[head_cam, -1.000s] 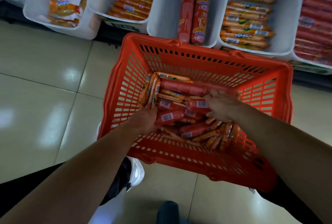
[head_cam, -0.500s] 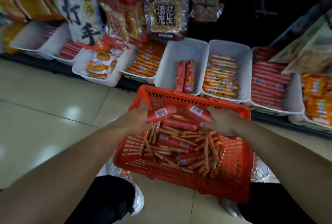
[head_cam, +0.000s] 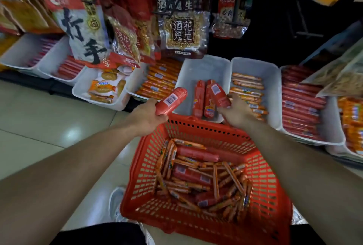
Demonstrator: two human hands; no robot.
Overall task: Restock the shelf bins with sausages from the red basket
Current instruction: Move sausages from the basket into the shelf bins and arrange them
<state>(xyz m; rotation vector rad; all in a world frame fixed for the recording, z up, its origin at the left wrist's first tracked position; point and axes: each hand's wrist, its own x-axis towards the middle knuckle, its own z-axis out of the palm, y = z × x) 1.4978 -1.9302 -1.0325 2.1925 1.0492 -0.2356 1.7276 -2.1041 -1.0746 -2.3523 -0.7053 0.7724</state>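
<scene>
The red basket [head_cam: 261, 184] stands on the floor in front of me, holding several thick red sausages and thin orange ones. My left hand [head_cam: 146, 118] grips a thick red sausage [head_cam: 171, 100], barcode up, above the basket's far left corner. My right hand [head_cam: 238, 112] grips another thick red sausage [head_cam: 219, 94] over the front of a white shelf bin [head_cam: 206, 68]. In that bin lie two thick red sausages [head_cam: 203, 98], side by side.
A row of white bins lines the low shelf: thin orange sausages [head_cam: 246, 87] to the right, orange sticks [head_cam: 160, 80] to the left, red sausages [head_cam: 300, 101] further right. Snack bags [head_cam: 183, 32] hang above the bins. Shiny tile floor [head_cam: 39, 123] lies left.
Both hands closed on thick red sausages in the basket, lifted them out and carried them forward to the bins. The view tilted up, showing the shelf and hanging bags.
</scene>
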